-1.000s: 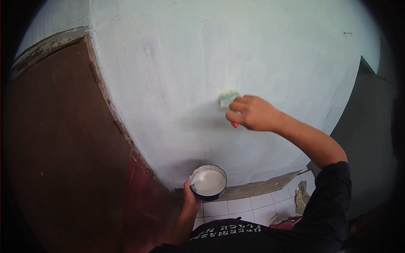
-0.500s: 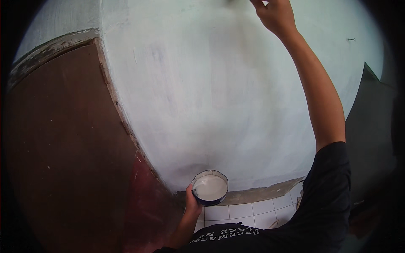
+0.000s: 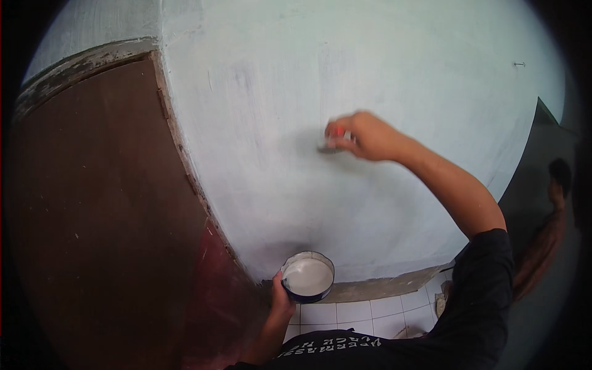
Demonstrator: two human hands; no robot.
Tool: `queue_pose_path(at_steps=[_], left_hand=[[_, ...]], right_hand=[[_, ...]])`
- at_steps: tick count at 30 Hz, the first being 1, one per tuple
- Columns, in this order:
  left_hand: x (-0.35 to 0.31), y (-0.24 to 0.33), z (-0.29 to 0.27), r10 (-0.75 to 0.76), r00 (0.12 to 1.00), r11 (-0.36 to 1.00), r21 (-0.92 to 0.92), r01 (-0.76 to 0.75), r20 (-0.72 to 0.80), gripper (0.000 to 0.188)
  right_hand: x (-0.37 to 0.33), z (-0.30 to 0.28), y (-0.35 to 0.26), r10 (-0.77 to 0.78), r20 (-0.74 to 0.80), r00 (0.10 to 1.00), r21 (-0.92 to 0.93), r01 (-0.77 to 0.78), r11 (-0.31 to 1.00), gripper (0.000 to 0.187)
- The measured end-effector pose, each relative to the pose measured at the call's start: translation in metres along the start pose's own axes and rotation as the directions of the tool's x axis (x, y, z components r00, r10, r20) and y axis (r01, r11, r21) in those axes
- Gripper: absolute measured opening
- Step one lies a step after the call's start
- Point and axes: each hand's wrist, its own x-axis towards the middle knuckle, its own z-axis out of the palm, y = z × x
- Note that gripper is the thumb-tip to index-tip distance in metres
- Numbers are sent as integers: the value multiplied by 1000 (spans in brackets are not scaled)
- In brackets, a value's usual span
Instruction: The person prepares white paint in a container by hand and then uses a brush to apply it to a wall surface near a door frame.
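Note:
Low in front of my body, my left hand (image 3: 282, 299) grips the side of a round, dark-rimmed paint tin (image 3: 325, 292). White paint (image 3: 308, 275) fills much of it. My right hand (image 3: 365, 137) is raised at the middle of the pale wall (image 3: 271, 191), fingers closed round a paintbrush (image 3: 338, 131). A bit of its red handle shows between the fingers. The brush's head is blurred and points left and down, close to the wall; whether it touches I cannot tell.
A brown door (image 3: 98, 185) in a worn frame (image 3: 179, 145) stands on the left. White floor tiles (image 3: 354, 311) lie below the wall's bare grey base (image 3: 382, 287). A nail (image 3: 519, 64) sticks out at upper right. Another person (image 3: 549, 237) is at the far right.
My right hand has come down and left with the paintbrush, from the top edge to mid-wall. The tin in my left hand has hardly moved. Another person has appeared at the right.

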Motion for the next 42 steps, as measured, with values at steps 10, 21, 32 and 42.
queue_pose_path(at_steps=[10, 21, 32, 42], left_hand=[[-8, 10, 1, 4, 999, 998, -63, -6, -32, 54], [-1, 5, 0, -9, 1000, 1000, -22, 10, 15, 60], [-9, -2, 9, -4, 1000, 998, -65, 6, 17, 53], [-5, -3, -17, 26, 996, 999, -37, -29, -83, 56]], right_hand=[[78, -142, -8, -365, -715, 597, -504, -79, 860, 12], [18, -17, -30, -145, 44, 989, -211, 151, 966, 5], [88, -119, -5, -247, -742, 623, -288, 36, 957, 15], [52, -27, -2, -624, -132, 770, -735, 347, 583, 27]])
